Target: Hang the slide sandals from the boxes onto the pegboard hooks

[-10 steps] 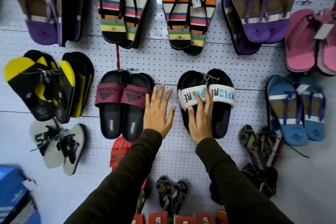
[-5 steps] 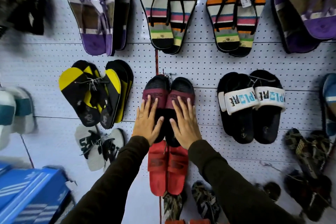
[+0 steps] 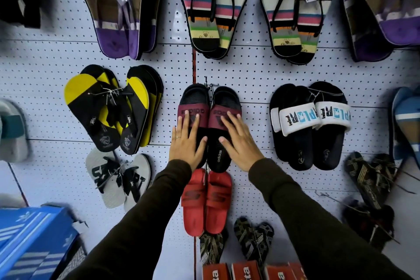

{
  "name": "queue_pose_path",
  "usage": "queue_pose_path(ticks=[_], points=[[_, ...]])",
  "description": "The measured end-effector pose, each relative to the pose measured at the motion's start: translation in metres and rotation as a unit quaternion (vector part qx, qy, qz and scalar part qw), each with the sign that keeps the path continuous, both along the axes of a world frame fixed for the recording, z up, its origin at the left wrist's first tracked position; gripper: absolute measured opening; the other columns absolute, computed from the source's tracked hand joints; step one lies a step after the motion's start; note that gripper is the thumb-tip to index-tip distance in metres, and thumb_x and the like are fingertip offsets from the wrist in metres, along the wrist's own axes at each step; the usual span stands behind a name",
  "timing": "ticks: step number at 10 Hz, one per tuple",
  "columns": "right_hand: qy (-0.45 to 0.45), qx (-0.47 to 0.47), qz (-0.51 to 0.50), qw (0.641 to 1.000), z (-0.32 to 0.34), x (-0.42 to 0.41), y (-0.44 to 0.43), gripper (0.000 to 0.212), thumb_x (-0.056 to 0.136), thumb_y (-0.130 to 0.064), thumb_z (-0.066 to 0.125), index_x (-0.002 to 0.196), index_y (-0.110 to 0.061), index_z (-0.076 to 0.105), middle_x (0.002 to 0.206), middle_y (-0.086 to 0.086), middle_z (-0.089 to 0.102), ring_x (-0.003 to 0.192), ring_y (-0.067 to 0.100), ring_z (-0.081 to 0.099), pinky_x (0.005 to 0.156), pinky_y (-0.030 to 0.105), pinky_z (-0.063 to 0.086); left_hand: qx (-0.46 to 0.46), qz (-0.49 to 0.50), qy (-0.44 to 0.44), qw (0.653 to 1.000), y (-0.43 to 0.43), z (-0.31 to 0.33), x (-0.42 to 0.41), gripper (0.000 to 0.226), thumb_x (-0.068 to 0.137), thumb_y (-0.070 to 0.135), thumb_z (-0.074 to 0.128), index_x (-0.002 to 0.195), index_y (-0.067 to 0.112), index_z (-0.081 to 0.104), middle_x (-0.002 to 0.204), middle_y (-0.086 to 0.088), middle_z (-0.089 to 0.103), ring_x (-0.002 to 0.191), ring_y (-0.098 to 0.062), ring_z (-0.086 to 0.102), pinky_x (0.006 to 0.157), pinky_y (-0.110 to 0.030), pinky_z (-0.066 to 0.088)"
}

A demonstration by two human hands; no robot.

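Observation:
A pair of black slides with maroon straps (image 3: 218, 98) hangs from a hook on the white pegboard (image 3: 250, 75). My left hand (image 3: 187, 141) lies flat on the left slide, fingers spread over its strap. My right hand (image 3: 238, 141) lies flat on the right slide, fingers apart, tips on the maroon strap. Neither hand grips anything. To the right hangs a black pair with white lettered straps (image 3: 311, 120). Directly below hangs a red pair of slides (image 3: 206, 200).
Yellow-and-black flip-flops (image 3: 109, 107) and a grey pair (image 3: 118, 177) hang at left, striped pairs (image 3: 213, 7) above. A blue shoe box (image 3: 34, 238) sits at lower left, red-orange boxes (image 3: 250, 271) along the bottom edge. Dark patterned sandals (image 3: 368, 177) hang at right.
Both hands moved left from the white-strap pair to the maroon-strap pair and now rest flat on it; the view has come closer to the board.

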State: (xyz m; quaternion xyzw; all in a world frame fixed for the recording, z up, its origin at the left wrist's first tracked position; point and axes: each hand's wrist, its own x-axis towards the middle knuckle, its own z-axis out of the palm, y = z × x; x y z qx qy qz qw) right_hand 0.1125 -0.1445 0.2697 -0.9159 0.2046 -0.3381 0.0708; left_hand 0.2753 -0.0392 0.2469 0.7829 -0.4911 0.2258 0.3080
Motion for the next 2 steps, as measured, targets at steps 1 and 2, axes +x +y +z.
queue_pose_path(ticks=[1, 2], points=[[-0.099, 0.067, 0.051, 0.991, 0.047, -0.046, 0.019, 0.052, 0.1, -0.037, 0.042, 0.151, -0.028, 0.033, 0.165, -0.004, 0.009, 0.155, 0.017, 0.003, 0.124, 0.046, 0.018, -0.038, -0.002, 0.008, 0.999, 0.004, 0.011, -0.018, 0.067, 0.094, 0.047, 0.029, 0.155, 0.024, 0.013, 0.165, -0.002, 0.006, 0.153, -0.023, 0.003, 0.124, -0.045, 0.009], [-0.246, 0.072, 0.081, 0.963, 0.115, -0.125, 0.052, 0.039, 0.097, -0.028, 0.054, 0.136, -0.034, 0.049, 0.158, -0.002, 0.024, 0.151, 0.01, 0.019, 0.123, 0.039, 0.021, -0.062, -0.018, -0.019, 0.998, -0.004, 0.025, -0.047, 0.067, 0.094, 0.046, 0.03, 0.155, 0.023, 0.012, 0.165, -0.001, 0.006, 0.153, -0.022, 0.002, 0.124, -0.045, 0.007]])
